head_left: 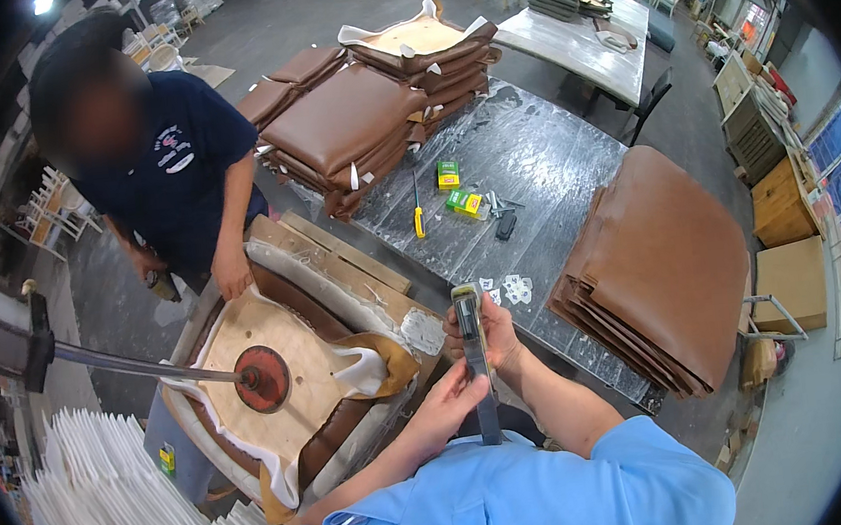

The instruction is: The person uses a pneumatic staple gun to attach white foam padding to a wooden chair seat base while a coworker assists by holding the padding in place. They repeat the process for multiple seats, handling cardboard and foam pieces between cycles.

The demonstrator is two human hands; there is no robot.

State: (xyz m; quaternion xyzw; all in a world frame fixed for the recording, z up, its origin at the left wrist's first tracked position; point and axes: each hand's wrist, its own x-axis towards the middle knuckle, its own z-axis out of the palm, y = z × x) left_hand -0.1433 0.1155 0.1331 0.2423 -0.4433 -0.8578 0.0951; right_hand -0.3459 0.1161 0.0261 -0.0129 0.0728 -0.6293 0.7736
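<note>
While both hands grip it closed, left hand [453, 400] and right hand [492, 336], the staple gun [473, 343] stands lengthwise, nose away.

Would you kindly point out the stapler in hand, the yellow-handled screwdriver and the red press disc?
stapler [471, 333], head view, upper body above the fingers.
yellow-handled screwdriver [418, 223], head view, its yellow handle.
red press disc [263, 378], head view, disc face.

The lower end of the staple gun [472, 343] is hidden at six o'clock behind the blue shirt [521, 499], and the right hand [487, 335] covers its middle. The left hand [450, 400] hides its own fingertips behind the tool. At nine o'clock the co-worker's one hand [151, 264] is half hidden. The green boxes [458, 191] at twelve o'clock are too small to read.
</note>
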